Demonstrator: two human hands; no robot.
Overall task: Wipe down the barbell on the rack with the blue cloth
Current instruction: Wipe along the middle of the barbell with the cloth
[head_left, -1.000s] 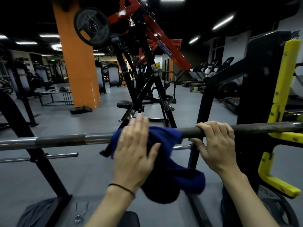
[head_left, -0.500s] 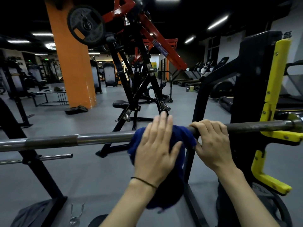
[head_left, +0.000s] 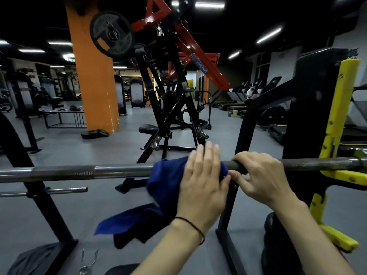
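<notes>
Left upright: a black rack post (head_left: pixel 37 197) slants up from the floor on the left and crosses behind the bar.
Short peg: a thin steel peg (head_left: pixel 59 191) sticks out of that post, below the bar.
Clip: a metal spring clip (head_left: pixel 87 261) lies on the grey floor near the bottom edge.
Barbell: the barbell (head_left: pixel 111 170) runs level across the whole view, shiny steel on the left with a darker knurled band, duller and darker toward the right.
Pillar: an orange pillar (head_left: pixel 93 76) stands in the background, a black weight plate (head_left: pixel 112 34) on a red and black machine in front of it.
Blue cloth: the blue cloth (head_left: pixel 168 181) is draped over the bar near the middle; its loose tail hangs down and to the left, blurred.
Left hand: the left hand (head_left: pixel 202 185) lies flat on the cloth, fingers straight and close together, pressing it onto the bar; a thin dark band circles the wrist.
Right hand: the right hand (head_left: pixel 262 175) sits just beside the left, fingers curled over the bare bar, thumb underneath, nearly touching the left hand's thumb.
Right upright: the black rack frame (head_left: pixel 309 108) with a yellow hook guard (head_left: pixel 341 116) carries the bar's right end.
Background right: treadmills (head_left: pixel 236 96) line the far wall.
</notes>
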